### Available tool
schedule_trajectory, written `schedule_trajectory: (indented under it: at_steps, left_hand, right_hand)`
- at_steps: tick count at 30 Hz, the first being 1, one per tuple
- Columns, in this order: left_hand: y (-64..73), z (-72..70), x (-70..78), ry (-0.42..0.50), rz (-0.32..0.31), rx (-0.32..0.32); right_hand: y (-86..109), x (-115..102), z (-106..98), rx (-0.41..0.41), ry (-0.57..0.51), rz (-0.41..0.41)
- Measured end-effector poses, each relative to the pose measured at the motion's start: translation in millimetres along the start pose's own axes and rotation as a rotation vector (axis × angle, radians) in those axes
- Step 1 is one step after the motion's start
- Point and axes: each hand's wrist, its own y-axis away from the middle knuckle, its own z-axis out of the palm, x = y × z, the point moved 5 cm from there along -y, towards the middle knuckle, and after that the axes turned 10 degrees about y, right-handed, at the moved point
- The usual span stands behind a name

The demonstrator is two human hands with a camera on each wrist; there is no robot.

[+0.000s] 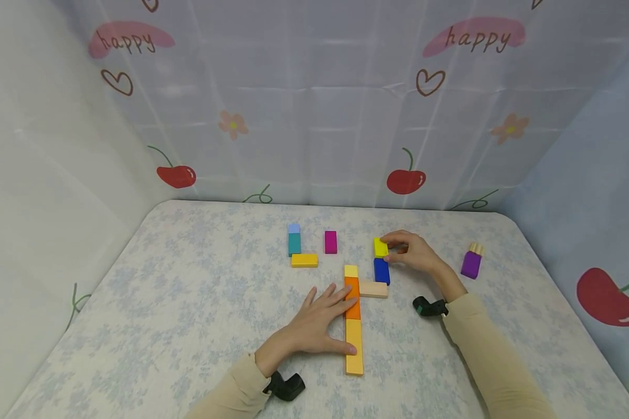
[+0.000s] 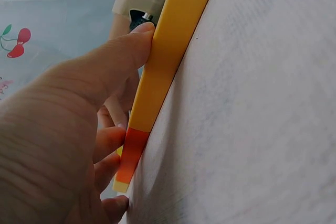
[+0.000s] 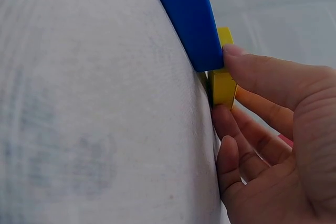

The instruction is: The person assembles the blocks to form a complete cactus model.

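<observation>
In the head view my left hand lies with spread fingers along a row of blocks. Its thumb touches the long golden-yellow block, and fingertips rest at the orange block. A small pale yellow block tops that row. My right hand pinches a bright yellow block between thumb and fingers, at the far end of a blue block. From the right wrist, the thumb is at the seam where the yellow block meets the blue block. A beige block reaches from the orange block toward the blue one.
Behind the left hand stand a teal block, a light blue block, an amber block and a magenta block. A purple block with pale wooden pieces lies far right. Printed curtains border the table.
</observation>
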Motion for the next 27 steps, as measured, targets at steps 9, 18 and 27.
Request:
schedule_trajectory:
  at_steps: [9, 18, 27]
  left_hand:
    - [0.6, -0.8, 2.2, -0.012, 0.007, 0.007]
    - [2.4, -2.1, 4.5, -0.013, -0.002, 0.003]
    - [2.2, -1.5, 3.9, -0.011, -0.002, 0.003]
  right_hand:
    - [-0.1, -0.2, -0.5, 0.004, 0.007, -0.015]
    - [0.7, -2.0, -0.8, 0.006, 0.005, -0.017]
    - [0.9, -3.1, 0.5, -0.002, -0.006, -0.014]
